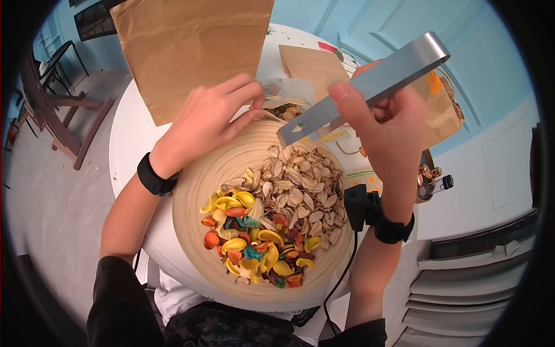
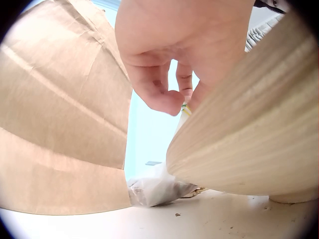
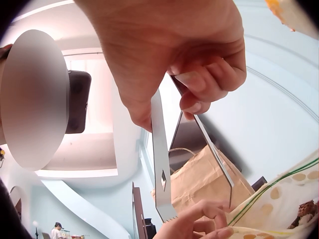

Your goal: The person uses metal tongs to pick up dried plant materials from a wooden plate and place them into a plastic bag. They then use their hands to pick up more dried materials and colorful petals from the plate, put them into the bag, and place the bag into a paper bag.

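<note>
While one bowl (image 1: 196,191) of shells and coloured petals is seen on the table, one pair of tongs (image 1: 364,87) is gripped above its far rim by the right hand (image 1: 387,121). One small plastic bag (image 1: 289,92) is pinched at that rim by the left hand (image 1: 202,121). Two paper bags (image 1: 191,52) stand beyond. Only the right wrist view shows the tongs' jaws narrowly apart.
</note>
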